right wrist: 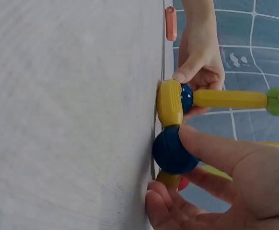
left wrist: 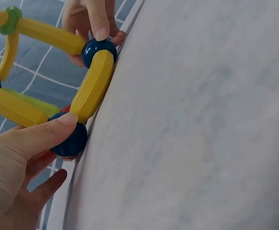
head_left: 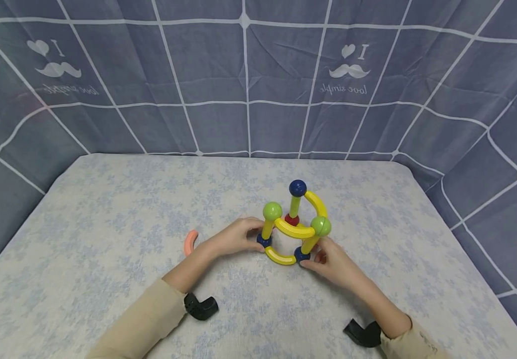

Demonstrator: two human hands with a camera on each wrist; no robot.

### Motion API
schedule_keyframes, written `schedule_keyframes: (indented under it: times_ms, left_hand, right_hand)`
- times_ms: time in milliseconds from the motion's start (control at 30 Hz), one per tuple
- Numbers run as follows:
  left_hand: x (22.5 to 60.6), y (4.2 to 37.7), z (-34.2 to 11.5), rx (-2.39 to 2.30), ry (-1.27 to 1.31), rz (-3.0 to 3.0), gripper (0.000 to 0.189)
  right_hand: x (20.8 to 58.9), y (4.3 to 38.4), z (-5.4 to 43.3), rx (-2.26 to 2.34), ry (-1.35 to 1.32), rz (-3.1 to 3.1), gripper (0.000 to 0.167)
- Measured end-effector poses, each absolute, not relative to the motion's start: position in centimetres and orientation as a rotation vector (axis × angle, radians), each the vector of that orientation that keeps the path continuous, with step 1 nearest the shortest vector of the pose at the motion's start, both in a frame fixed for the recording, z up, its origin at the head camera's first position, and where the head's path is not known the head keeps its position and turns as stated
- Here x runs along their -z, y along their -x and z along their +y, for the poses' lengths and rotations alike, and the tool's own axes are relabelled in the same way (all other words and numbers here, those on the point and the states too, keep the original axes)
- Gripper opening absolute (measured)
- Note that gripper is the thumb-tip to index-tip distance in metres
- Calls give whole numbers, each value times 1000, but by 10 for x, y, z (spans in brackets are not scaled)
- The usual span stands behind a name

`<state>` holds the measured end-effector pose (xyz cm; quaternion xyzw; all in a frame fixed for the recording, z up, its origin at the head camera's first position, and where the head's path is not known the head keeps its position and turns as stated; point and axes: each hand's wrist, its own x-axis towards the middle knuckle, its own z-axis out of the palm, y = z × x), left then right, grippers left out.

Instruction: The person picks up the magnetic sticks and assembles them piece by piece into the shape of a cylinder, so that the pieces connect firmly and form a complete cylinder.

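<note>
A frame of magnetic balls and rods stands on the table. My left hand [head_left: 239,236] pinches the dark blue ball [head_left: 264,241] at its lower left. My right hand [head_left: 335,263] grips the other lower dark blue ball [head_left: 302,255] at the front right. A curved yellow rod [head_left: 280,258] joins these two balls. Yellow uprights rise from them to two green balls [head_left: 272,211], which another curved yellow rod [head_left: 293,229] links. At the back, a green upright [head_left: 294,205] connects a red ball [head_left: 291,220] to a dark blue top ball [head_left: 297,188].
An orange curved rod [head_left: 189,243] lies left of the frame, beside my left forearm. The patterned table [head_left: 150,189] ends at a grey-blue gridded curtain [head_left: 222,75]. Black wrist mounts [head_left: 201,307] sit at both cuffs.
</note>
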<state>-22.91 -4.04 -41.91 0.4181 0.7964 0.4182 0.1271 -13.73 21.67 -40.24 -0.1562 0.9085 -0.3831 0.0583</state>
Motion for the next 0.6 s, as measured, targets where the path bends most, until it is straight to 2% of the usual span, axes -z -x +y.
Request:
schedule_keyframes:
  times_ms: [267, 600]
  left_hand:
    - [420, 216, -48, -1183, -1289, 2357, 35]
    - [422, 193, -50, -1188, -1366, 2421, 32]
  right_hand:
    - [404, 144, 219, 1203, 372, 2720, 29]
    - [404, 162, 219, 1247, 424, 2640, 31]
